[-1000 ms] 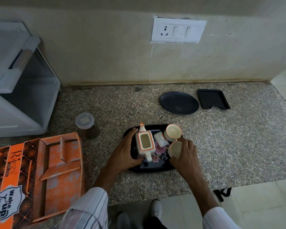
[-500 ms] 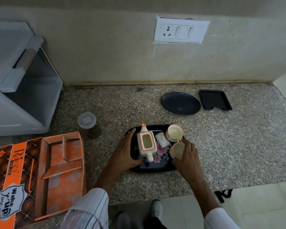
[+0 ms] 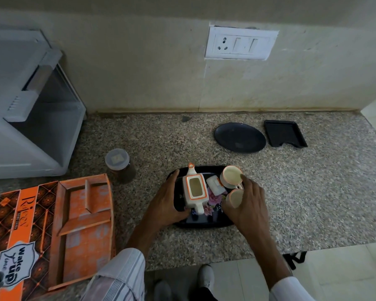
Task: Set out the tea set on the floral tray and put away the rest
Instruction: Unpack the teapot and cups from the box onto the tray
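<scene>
The black floral tray point(image 3: 201, 223) sits near the counter's front edge. On it stand a white, orange-trimmed rectangular teapot point(image 3: 193, 190) without its lid, the white lid point(image 3: 215, 185) lying beside it, and two orange-rimmed cups: one upright point(image 3: 230, 176) at the back right, one point(image 3: 234, 197) nearer me. My left hand point(image 3: 165, 203) grips the tray's left edge, thumb by the teapot handle. Around the nearer cup is my right hand point(image 3: 248, 205), its index finger touching the far cup's rim.
An orange tea-set box point(image 3: 52, 231) with a cardboard insert lies at the front left. A lidded jar point(image 3: 118, 165) stands behind it. A dark round plate point(image 3: 240, 137) and black square tray point(image 3: 283, 133) lie at the back right. A grey appliance point(image 3: 24, 109) fills the left.
Both hands have stayed on the tray. My right hand's fingers have crept a little further toward the far cup.
</scene>
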Available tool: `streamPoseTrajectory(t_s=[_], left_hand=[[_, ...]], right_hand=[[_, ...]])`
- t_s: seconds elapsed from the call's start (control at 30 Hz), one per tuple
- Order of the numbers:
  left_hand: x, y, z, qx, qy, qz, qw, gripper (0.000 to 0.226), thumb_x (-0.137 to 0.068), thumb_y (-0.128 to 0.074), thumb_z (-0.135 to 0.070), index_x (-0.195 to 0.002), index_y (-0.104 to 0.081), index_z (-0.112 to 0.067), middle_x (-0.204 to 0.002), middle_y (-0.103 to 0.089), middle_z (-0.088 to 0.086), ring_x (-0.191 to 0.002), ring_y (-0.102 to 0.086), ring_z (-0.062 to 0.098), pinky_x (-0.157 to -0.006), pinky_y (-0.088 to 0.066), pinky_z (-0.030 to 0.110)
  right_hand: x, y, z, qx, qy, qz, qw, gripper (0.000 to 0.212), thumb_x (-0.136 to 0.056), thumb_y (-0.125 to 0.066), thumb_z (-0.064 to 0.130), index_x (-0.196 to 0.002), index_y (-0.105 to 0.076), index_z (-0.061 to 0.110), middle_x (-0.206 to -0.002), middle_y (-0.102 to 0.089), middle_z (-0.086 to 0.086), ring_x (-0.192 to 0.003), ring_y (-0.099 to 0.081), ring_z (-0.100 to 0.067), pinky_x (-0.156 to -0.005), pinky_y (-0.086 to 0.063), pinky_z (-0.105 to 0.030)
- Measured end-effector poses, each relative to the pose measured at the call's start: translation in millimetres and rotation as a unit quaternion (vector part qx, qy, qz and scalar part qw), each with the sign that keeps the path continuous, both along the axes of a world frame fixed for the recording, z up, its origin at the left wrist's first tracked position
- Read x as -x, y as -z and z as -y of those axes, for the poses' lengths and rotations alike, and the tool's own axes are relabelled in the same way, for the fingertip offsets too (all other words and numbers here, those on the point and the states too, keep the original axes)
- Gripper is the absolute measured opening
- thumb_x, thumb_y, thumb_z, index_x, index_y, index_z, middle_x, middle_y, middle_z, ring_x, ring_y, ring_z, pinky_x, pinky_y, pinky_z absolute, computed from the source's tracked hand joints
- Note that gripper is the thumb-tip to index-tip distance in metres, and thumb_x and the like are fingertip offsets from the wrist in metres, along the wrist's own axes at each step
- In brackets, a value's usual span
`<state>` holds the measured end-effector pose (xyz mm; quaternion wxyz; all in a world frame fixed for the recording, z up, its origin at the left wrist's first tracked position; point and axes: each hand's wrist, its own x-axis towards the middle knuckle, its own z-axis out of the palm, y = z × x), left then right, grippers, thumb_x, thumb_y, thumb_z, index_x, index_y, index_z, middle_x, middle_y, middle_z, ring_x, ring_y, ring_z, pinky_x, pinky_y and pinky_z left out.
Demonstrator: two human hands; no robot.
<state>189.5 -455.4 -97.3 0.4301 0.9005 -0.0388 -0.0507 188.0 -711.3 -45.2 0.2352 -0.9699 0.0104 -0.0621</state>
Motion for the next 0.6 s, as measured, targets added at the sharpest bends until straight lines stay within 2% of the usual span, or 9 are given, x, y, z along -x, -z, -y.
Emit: streamPoseTrajectory(t_s=[0.1, 0.2, 0.27, 0.33, 0.43, 0.53, 0.6], left_hand=[[2, 1, 1, -0.002, -0.004, -0.003, 1.000, 0.123, -0.065, -0.079, -0.053, -0.158, -0.001, -0.031, -0.165, -0.015, -0.008, -0.151, -0.018, 0.011, -0.119, -0.029, 0.036], [6, 3, 0, -0.003, -0.006, -0.011, 1.000, 0.122, -0.067, -0.078, -0.052, -0.158, 0.001, -0.031, -0.166, -0.011, -0.008, -0.152, -0.016, 0.011, -0.120, -0.028, 0.035], [8, 5, 0, -0.006, -0.004, -0.013, 1.000, 0.121, -0.068, -0.078, -0.052, -0.158, 0.000, -0.029, -0.166, -0.011, -0.008, -0.152, -0.016, 0.011, -0.121, -0.027, 0.034], [9, 7, -2, -0.009, -0.003, -0.012, 1.000, 0.120, -0.069, -0.077, -0.053, -0.158, 0.001, -0.030, -0.166, -0.010, -0.009, -0.152, -0.015, 0.011, -0.121, -0.025, 0.032], [9, 8, -3, -0.009, -0.001, -0.006, 1.000, 0.117, -0.071, -0.074, -0.057, -0.158, 0.001, -0.033, -0.166, -0.010, -0.010, -0.153, -0.014, 0.011, -0.121, -0.027, 0.037], [9, 10, -6, -0.014, -0.001, -0.005, 1.000, 0.116, -0.071, -0.073, -0.058, -0.158, -0.002, -0.030, -0.167, -0.010, -0.008, -0.153, -0.013, 0.012, -0.121, -0.028, 0.040], [8, 10, -6, -0.016, -0.001, -0.011, 1.000, 0.117, -0.070, -0.072, -0.058, -0.158, -0.002, -0.029, -0.167, -0.010, -0.007, -0.153, -0.013, 0.013, -0.122, -0.027, 0.039]], right_hand=[[-14, -8, -35, 0.043, -0.033, -0.032, 0.998, 0.049, -0.088, -0.063, 0.039, -0.131, -0.055, 0.016, -0.123, -0.062, -0.006, -0.111, -0.059, -0.028, -0.082, -0.052, -0.041], [-32, -4, -61, 0.074, -0.040, -0.101, 0.991, 0.023, -0.096, -0.053, 0.023, -0.116, -0.062, 0.015, -0.117, -0.064, -0.008, -0.097, -0.068, -0.031, -0.066, -0.045, -0.036], [-42, 0, -67, 0.113, -0.047, -0.105, 0.987, 0.019, -0.097, -0.051, 0.016, -0.111, -0.063, 0.013, -0.115, -0.066, -0.008, -0.092, -0.070, -0.030, -0.063, -0.041, -0.034], [-48, 0, -67, 0.130, -0.048, -0.112, 0.984, 0.016, -0.096, -0.052, 0.014, -0.107, -0.063, 0.012, -0.113, -0.066, -0.009, -0.091, -0.071, -0.032, -0.065, -0.045, -0.036], [-53, 0, -63, 0.149, -0.053, -0.120, 0.980, 0.012, -0.093, -0.054, 0.013, -0.102, -0.062, 0.012, -0.110, -0.068, -0.009, -0.092, -0.071, -0.032, -0.067, -0.046, -0.036], [-55, 2, -65, 0.196, -0.079, -0.130, 0.969, 0.014, -0.096, -0.052, 0.013, -0.104, -0.063, 0.014, -0.112, -0.067, -0.008, -0.092, -0.071, -0.028, -0.064, -0.043, -0.033], [-57, 1, -68, 0.210, -0.083, -0.131, 0.965, 0.016, -0.097, -0.051, 0.012, -0.107, -0.063, 0.014, -0.115, -0.064, -0.009, -0.093, -0.071, -0.027, -0.065, -0.048, -0.035]])
